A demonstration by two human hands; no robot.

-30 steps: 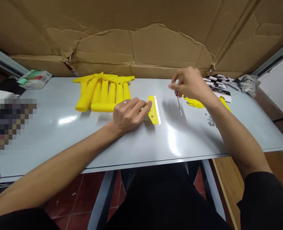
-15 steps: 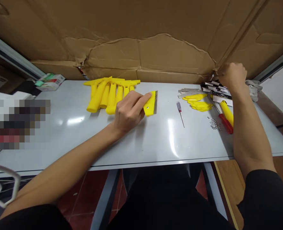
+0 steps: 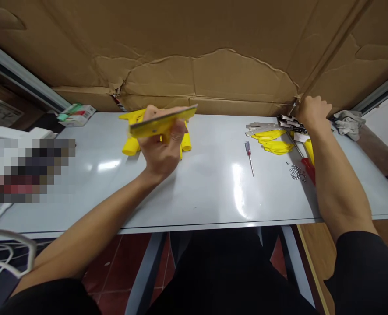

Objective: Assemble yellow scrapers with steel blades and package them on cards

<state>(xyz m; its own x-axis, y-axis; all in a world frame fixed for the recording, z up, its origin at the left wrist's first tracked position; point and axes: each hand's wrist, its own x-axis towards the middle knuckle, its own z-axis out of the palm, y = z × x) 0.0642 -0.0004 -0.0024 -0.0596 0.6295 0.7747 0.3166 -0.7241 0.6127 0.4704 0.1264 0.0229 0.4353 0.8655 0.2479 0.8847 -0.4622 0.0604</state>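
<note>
My left hand (image 3: 163,151) is wrapped round a yellow scraper (image 3: 161,125), raised with its thin metal blade edge tilted upward. Behind it on the table lies a pile of yellow scraper handles (image 3: 132,145), partly covered by the hand. At the back right, against the cardboard, my right hand (image 3: 313,111) is curled closed; what its fingers hold, if anything, is hidden. Close beside it lie dark-and-white blade packets (image 3: 288,122), loose metal blades (image 3: 262,128) and flat yellow plastic pieces (image 3: 276,146). My right forearm partly covers a red-handled screwdriver (image 3: 308,169).
A small screwdriver (image 3: 249,153) and a heap of small screws (image 3: 298,173) lie on the white table (image 3: 197,188). Cardboard (image 3: 240,74) stands along the back. A grey cloth (image 3: 349,124) is at the right, a small box (image 3: 79,117) and white cables (image 3: 6,245) at the left.
My left hand has moved left and turned over with the scraper, bringing the blade edge up. My right hand stays by the blade packets, slightly lower in view.
</note>
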